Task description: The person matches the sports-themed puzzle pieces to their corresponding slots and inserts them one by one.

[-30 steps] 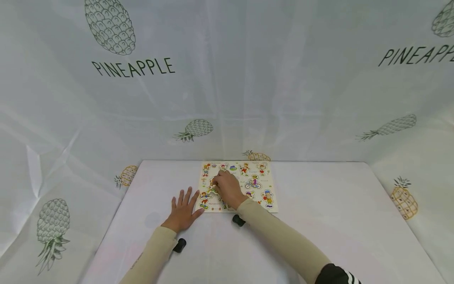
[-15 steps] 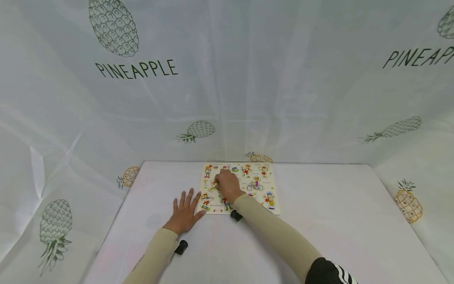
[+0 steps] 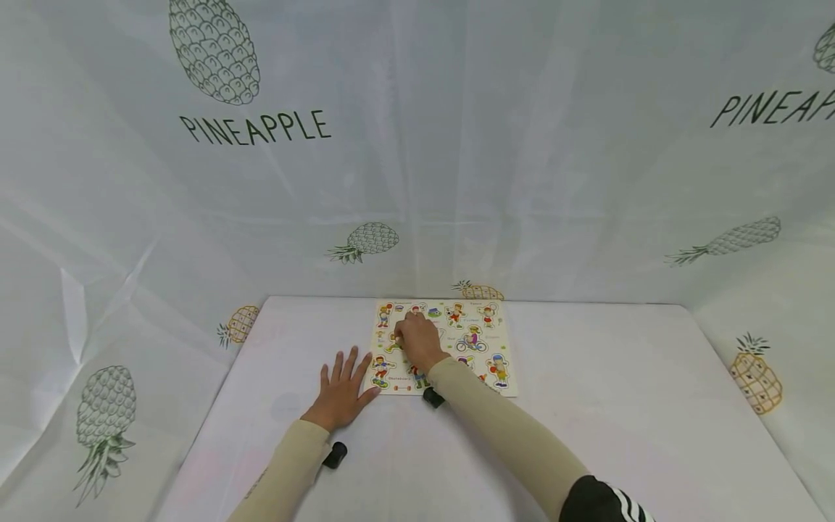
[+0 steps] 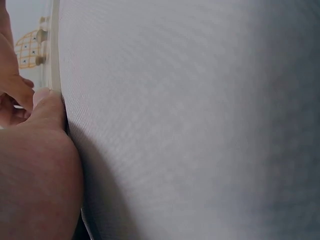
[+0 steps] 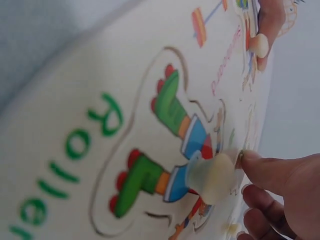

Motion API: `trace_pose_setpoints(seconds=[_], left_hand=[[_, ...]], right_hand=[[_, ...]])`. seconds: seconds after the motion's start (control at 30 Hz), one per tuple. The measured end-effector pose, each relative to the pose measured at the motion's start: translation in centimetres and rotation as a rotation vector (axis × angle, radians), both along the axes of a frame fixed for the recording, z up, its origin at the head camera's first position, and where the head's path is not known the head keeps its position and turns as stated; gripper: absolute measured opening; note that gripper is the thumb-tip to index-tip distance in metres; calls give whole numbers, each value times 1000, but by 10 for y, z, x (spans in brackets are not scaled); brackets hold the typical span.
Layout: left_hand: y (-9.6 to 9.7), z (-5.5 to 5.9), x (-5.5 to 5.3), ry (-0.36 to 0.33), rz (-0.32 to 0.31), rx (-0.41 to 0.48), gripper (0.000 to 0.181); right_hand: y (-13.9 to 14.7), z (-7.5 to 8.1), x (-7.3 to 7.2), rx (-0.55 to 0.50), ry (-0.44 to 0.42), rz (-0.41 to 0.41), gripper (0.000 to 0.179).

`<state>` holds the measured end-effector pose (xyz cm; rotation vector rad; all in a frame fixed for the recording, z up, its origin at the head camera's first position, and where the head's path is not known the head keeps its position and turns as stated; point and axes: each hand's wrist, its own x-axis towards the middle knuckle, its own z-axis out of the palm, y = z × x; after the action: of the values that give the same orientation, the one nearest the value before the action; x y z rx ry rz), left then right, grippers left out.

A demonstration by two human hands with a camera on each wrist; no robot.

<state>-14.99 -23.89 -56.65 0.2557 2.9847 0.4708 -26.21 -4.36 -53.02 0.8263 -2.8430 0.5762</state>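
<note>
A cream puzzle board with knobbed pieces of cartoon sports children lies at the table's back edge. My right hand is over its left half, fingers curled and thumb bent in, pinching a small figure puzzle piece; the fingers mostly hide its knob. In the right wrist view the thumb meets the fingers low over the board, beyond a roller-skater piece with a pale knob. My left hand lies flat with fingers spread, its fingertips at the board's left edge beside the skateboard piece.
A white cloth covers the table. Behind it hangs a white curtain printed with pineapples. A cyclist piece and several other pieces sit in the board's right half. Each wrist has a small black camera under it.
The figure piece under my right fingers looked tilted up one second ago and now lies flatter on the board. The left hand keeps its place; the head view has shifted slightly.
</note>
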Motion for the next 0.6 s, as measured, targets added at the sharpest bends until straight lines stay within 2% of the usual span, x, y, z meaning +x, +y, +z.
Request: trace_pose_setpoints(seconds=[0.23,0.43,0.6], left_hand=[[1,0,0,-15,8,-18,79],[3,6,2,-42,13,9,81],[4,8,1,-42,20,18,79]], right_hand=[[15,7,11,-32,17,-8,12],[44,7,23,-81,54,-37,15],[70,10,30,-106,24,-92,12]])
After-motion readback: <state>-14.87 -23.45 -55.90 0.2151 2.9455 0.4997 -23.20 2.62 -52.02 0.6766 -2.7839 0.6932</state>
